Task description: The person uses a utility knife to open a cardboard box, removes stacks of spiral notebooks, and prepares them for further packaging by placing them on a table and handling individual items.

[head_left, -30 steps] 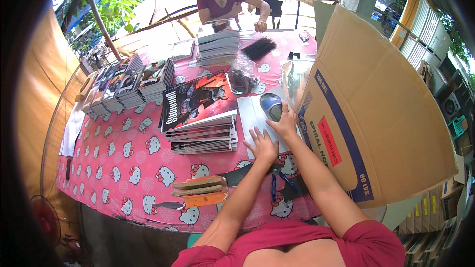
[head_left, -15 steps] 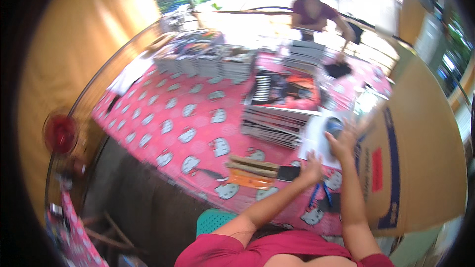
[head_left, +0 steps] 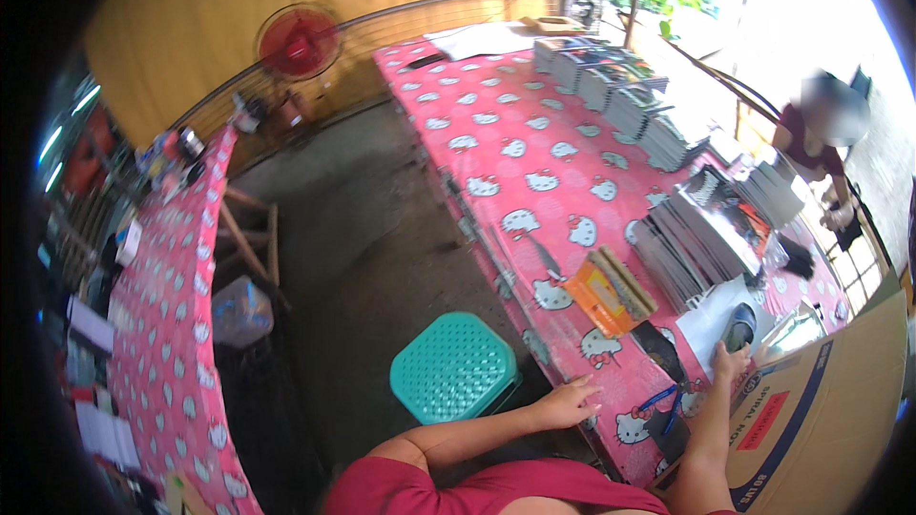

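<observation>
My right hand [head_left: 732, 362] is closed around the near end of a dark blue, rounded object [head_left: 739, 326], whose kind I cannot make out. That object rests on a white sheet of paper [head_left: 701, 322] beside a tall stack of spiral notebooks [head_left: 679, 262]. My left hand [head_left: 570, 402] is over the near edge of the table, fingers stretched out, holding nothing. Between the hands lie blue slim tools [head_left: 663, 402] and a dark flat piece [head_left: 658, 348]. An orange and tan block [head_left: 611, 291] is farther off, with a knife-like thing [head_left: 546, 257] beside it.
A big cardboard box [head_left: 821, 410] stands close on the right. More notebook stacks [head_left: 611, 91] line the far side of the pink table [head_left: 506, 148]. A teal stool [head_left: 453, 367] is at left, a second pink-covered table [head_left: 162, 305] beyond. Another person [head_left: 811, 133] is at far right.
The view has swung left, bringing the stool, fan and second table into sight. My left hand has drawn away from the paper to the table's edge; my right hand stays at the dark blue object.
</observation>
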### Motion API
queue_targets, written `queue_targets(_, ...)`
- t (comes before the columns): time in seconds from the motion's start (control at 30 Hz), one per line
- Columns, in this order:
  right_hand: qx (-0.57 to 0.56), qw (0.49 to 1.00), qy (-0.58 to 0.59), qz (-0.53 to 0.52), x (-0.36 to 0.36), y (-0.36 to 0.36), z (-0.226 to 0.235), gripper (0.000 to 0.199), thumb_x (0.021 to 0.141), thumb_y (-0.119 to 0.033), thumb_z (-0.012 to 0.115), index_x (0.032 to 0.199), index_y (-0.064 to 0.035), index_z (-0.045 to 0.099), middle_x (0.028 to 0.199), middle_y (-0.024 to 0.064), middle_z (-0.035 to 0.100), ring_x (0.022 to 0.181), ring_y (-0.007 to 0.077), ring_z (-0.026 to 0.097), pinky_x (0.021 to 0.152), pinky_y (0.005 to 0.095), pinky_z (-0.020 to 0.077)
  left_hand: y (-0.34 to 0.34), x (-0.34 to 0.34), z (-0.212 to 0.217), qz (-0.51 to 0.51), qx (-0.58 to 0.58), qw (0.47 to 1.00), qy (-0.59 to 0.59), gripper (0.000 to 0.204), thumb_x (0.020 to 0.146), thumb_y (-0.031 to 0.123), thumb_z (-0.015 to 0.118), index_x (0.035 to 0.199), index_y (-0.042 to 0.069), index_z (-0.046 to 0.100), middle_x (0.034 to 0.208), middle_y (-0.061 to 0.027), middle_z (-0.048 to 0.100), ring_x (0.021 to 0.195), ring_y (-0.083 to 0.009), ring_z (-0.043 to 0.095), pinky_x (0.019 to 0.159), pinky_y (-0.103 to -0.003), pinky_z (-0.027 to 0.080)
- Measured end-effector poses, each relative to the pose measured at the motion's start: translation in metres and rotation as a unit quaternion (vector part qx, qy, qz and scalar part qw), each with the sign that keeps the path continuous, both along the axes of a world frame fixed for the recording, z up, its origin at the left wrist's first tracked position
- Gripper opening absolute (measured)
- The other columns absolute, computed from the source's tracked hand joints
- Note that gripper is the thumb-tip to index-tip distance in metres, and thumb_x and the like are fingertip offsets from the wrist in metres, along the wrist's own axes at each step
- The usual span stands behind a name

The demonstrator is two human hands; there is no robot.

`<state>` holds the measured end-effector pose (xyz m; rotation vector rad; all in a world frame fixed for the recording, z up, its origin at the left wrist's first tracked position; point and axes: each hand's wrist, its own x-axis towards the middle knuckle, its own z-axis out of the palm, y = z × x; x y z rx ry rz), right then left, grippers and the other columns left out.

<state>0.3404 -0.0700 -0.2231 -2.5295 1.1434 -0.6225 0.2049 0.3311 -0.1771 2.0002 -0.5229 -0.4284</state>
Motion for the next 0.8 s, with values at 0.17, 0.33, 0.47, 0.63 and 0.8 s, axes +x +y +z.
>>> queue_targets(0.17, -0.03, 0.998, -0.012, 0.062, 0.01, -0.005, -0.008, 0.059, 0.062, -0.045, 0.069, 0.099, -0.0004, 0.057, 0.093, 0.0227, 0.057, 0.088, 0.0364, 0.056, 0.079, 0.0452, 0.0439, 0.029, -0.07, 0.005, 0.13, -0.01, 0.991, 0.028, 0.048, 0.086, 0.033, 0.052, 0.125, 0.006, 0.045, 0.137, -0.0277, 0.028, 0.128, -0.0389, 0.027, 0.104, -0.042, 0.026)
queue_targets(0.33, -0.085, 0.989, -0.019, 0.12, 0.021, -0.039, -0.037, 0.058, 0.073, -0.057, 0.057, 0.08, -0.0005, 0.064, 0.077, 0.019, 0.064, 0.069, 0.035, 0.061, 0.062, 0.0466, 0.0457, 0.058, -0.158, -0.026, 0.262, 0.024, 0.962, 0.075, 0.048, 0.085, 0.034, 0.052, 0.125, 0.008, 0.045, 0.138, -0.0258, 0.027, 0.127, -0.0387, 0.029, 0.102, -0.043, 0.028)
queue_targets(0.47, -0.194, 0.975, 0.107, 0.023, 0.06, -0.053, -0.053, 0.076, 0.069, -0.069, 0.053, 0.113, -0.0078, 0.053, 0.106, 0.0212, 0.056, 0.091, 0.0401, 0.055, 0.078, 0.0548, 0.0412, 0.093, -0.225, -0.068, 0.372, 0.093, 0.913, 0.14, 0.051, 0.082, 0.036, 0.054, 0.125, 0.009, 0.046, 0.138, -0.0235, 0.028, 0.127, -0.0383, 0.029, 0.099, -0.054, 0.027)
queue_targets(0.63, -0.153, 0.987, 0.038, 0.011, 0.021, 0.037, -0.034, 0.078, 0.071, -0.07, 0.049, 0.121, -0.0108, 0.048, 0.124, 0.0195, 0.043, 0.108, 0.0436, 0.044, 0.083, 0.0603, 0.0349, 0.128, -0.292, -0.095, 0.573, 0.125, 0.789, 0.183, 0.067, 0.079, 0.039, 0.057, 0.132, 0.005, 0.033, 0.138, -0.0226, 0.029, 0.129, -0.0345, 0.027, 0.1, -0.054, 0.027)
queue_targets(0.8, -0.145, 0.972, 0.172, 0.069, 0.003, -0.027, -0.062, 0.076, 0.074, -0.066, 0.048, 0.127, -0.0119, 0.043, 0.128, 0.0217, 0.039, 0.11, 0.0393, 0.045, 0.087, 0.0552, 0.0373, 0.184, -0.334, -0.132, 0.727, 0.172, 0.64, 0.179, 0.053, 0.074, 0.03, 0.058, 0.119, 0.004, 0.051, 0.12, -0.0189, 0.05, 0.113, -0.0326, 0.047, 0.092, -0.041, 0.04)
